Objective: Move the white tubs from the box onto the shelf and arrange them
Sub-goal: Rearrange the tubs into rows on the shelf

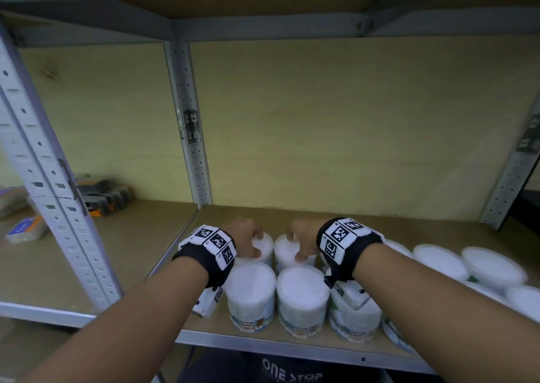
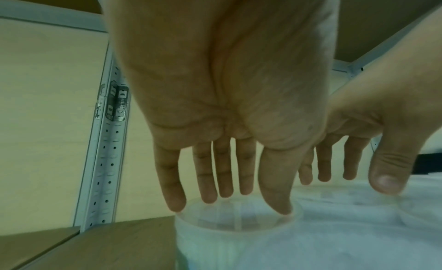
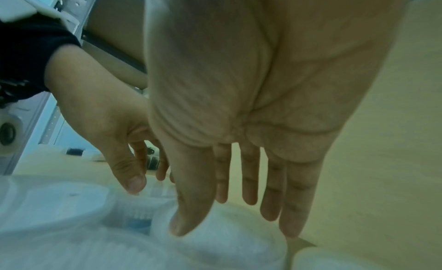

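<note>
Several white tubs of cotton buds stand in rows on the wooden shelf point(image 1: 365, 225). My left hand point(image 1: 248, 241) hovers over the back-left tub point(image 1: 265, 248), and my right hand point(image 1: 302, 244) is over the back-right tub point(image 1: 285, 252). In the left wrist view my left hand point(image 2: 229, 202) has straight fingers, with the tips touching the rim of its tub point(image 2: 236, 226). In the right wrist view my right hand point(image 3: 239, 208) is also spread straight, its thumb tip on a tub's top point(image 3: 227, 243). Front-row tubs point(image 1: 251, 292) point(image 1: 302, 295) stand just before them. No box is in view.
More white tubs point(image 1: 438, 261) lie blurred at the right. A perforated metal post point(image 1: 190, 149) divides the bays. The left bay holds grey-orange items point(image 1: 105, 195) and a blue packet point(image 1: 26, 227). Bare board runs behind the tubs to the back wall, with another shelf overhead.
</note>
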